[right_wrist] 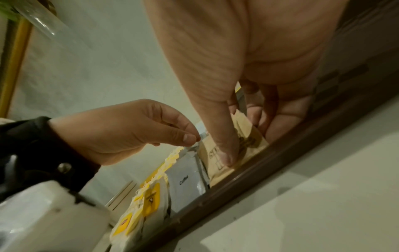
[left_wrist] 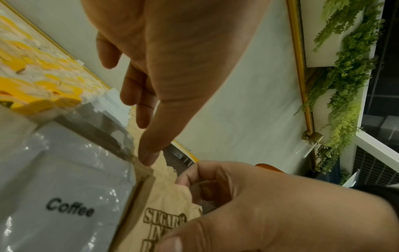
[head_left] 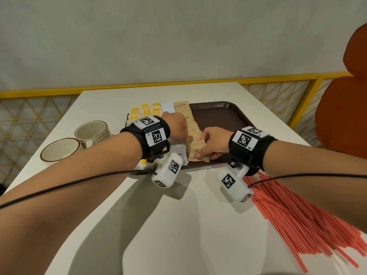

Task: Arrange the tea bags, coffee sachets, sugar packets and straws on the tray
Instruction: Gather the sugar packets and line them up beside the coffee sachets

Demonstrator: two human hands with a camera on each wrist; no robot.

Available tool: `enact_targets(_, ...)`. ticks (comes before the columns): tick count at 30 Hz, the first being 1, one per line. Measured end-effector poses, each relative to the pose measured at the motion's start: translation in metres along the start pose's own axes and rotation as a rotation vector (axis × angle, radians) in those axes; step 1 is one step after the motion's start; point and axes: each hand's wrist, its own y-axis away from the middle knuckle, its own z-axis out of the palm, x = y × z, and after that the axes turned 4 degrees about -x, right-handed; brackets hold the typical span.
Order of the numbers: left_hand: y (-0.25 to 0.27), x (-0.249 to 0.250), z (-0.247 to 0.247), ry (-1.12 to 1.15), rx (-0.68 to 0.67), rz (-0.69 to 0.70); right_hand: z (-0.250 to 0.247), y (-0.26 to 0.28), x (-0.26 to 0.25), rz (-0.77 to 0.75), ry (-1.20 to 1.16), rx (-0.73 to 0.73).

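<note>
Sugar packets (head_left: 193, 128), tan paper with brown print, overlap in a row on brown tray (head_left: 222, 116); right hand (head_left: 215, 142) pinches nearest packet at tray's near rim; left hand (head_left: 175, 126) hovers relaxed, holding nothing; red-striped straws (head_left: 297, 217) on worktop (head_left: 158, 215) beside tray.

Bare forearms, each with a black wrist strap (head_left: 250, 149) carrying white plates printed with black square markers; a white camera housing (head_left: 167, 172) hangs at 6 o'clock; 1 black cable (head_left: 59, 185) per arm.
</note>
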Motion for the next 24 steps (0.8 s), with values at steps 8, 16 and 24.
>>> enact_targets(8,0.002,0.012,0.004,-0.086,-0.031,0.040,-0.006,0.006,0.005,0.023,-0.081,-0.018)
enact_targets(16,-0.002,0.020,0.003,-0.160,-0.054,0.057,-0.009,0.012,0.009,0.029,-0.137,0.006)
enact_targets(24,-0.012,0.005,-0.011,0.012,-0.032,0.101,-0.018,0.008,0.006,-0.015,-0.210,0.121)
